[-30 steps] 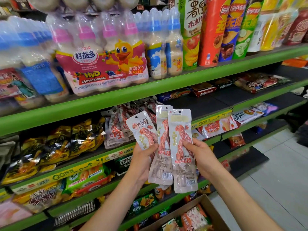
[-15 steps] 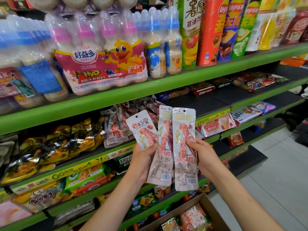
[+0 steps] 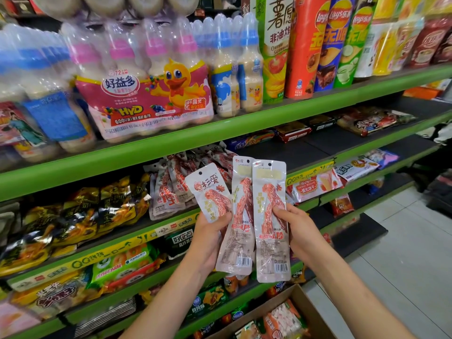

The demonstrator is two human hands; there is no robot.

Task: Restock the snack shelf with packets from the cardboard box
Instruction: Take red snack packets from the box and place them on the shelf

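I hold three white-and-red snack packets fanned out in front of the second shelf. My left hand grips the left packet and the middle packet. My right hand pinches the right packet at its side. Behind them, a stack of matching packets lies on the green-edged shelf. The open cardboard box with more packets sits at the bottom, below my arms.
Bottled drink packs and crisp tubes fill the top shelf. Yellow-black bags lie left of the matching stack; a dark bare stretch of shelf is right of it. Grey floor tiles at right.
Both hands have lifted the three packets slightly up and right, closer to the shelf, and the right packet now overlaps the middle one more.
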